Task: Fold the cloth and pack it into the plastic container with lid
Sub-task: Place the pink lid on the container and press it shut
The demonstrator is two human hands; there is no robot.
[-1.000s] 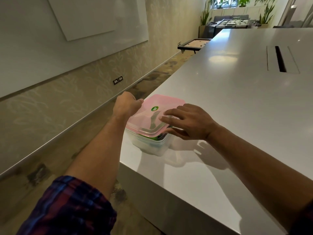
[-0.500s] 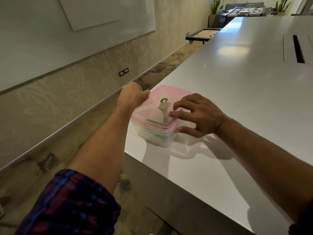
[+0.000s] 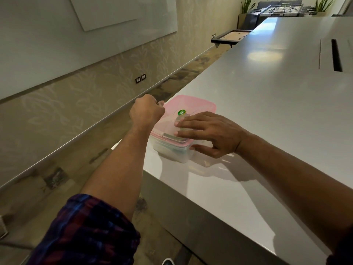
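Observation:
A clear plastic container [image 3: 172, 154] stands near the left corner of the white table [image 3: 267, 115]. Its pink lid [image 3: 199, 107], with a green sticker [image 3: 181, 112], lies on top of it. A bluish-green tint of the cloth [image 3: 183, 150] shows faintly through the near wall; the rest of the cloth is hidden. My left hand [image 3: 146, 111] is a fist closed on the lid's left rim, thumb on top. My right hand [image 3: 212, 134] lies on the lid with fingers spread, its thumb low against the container's near right side.
The table's left edge and near corner [image 3: 145, 169] run close beside the container, with floor below. A cable slot [image 3: 336, 54] is cut into the table at the far right. A low black-framed tray table [image 3: 231, 36] stands beyond on the floor.
The lid, tilted up at its near side a second ago with cloth showing beneath, now sits lower and flatter on the container. My right fingers slid further across it.

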